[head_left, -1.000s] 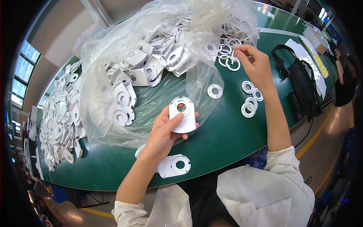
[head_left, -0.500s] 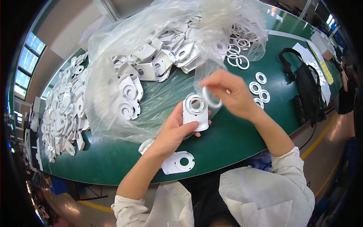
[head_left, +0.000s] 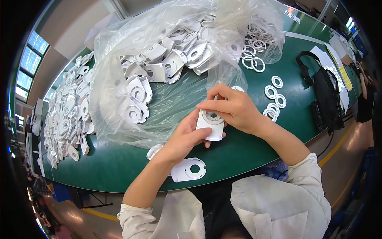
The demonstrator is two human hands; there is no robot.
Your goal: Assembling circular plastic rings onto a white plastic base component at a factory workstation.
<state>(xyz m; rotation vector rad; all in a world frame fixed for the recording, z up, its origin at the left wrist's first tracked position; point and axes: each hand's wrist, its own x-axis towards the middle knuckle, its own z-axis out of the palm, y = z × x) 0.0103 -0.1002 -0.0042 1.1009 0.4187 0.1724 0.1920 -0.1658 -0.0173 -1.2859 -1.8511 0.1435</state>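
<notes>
While the far left of the green table [head_left: 119,159] is pretty much buried under a loose heap of white plastic parts [head_left: 67,115], the middle belongs to a big clear plastic bag [head_left: 105,99], lying open with a jumble of white brackets [head_left: 175,59] inside, each with a round hole in it. Below that, near the table's front edge, there's a flat white piece [head_left: 154,150] half hidden by the left forearm, and another holed piece [head_left: 187,170] lying just to the right of the same forearm. Next along is the left hand [head_left: 185,137], closed around the lower half of a white bracket [head_left: 211,131], thumb on its face and fingertips poking out on the far side, so the bracket is held up just in front of the bag. The right hand [head_left: 234,107] comes in from the right with its fingers bent and bunched over the bracket's top end; can't tell if they're pinching anything there. A white disc [head_left: 238,88] peeks out behind its knuckles. Further right, thin white rings [head_left: 254,63] spill from the bag, flat white discs [head_left: 277,82] sit below them, then a black strapped bag [head_left: 328,95] beside white papers [head_left: 318,53]
</notes>
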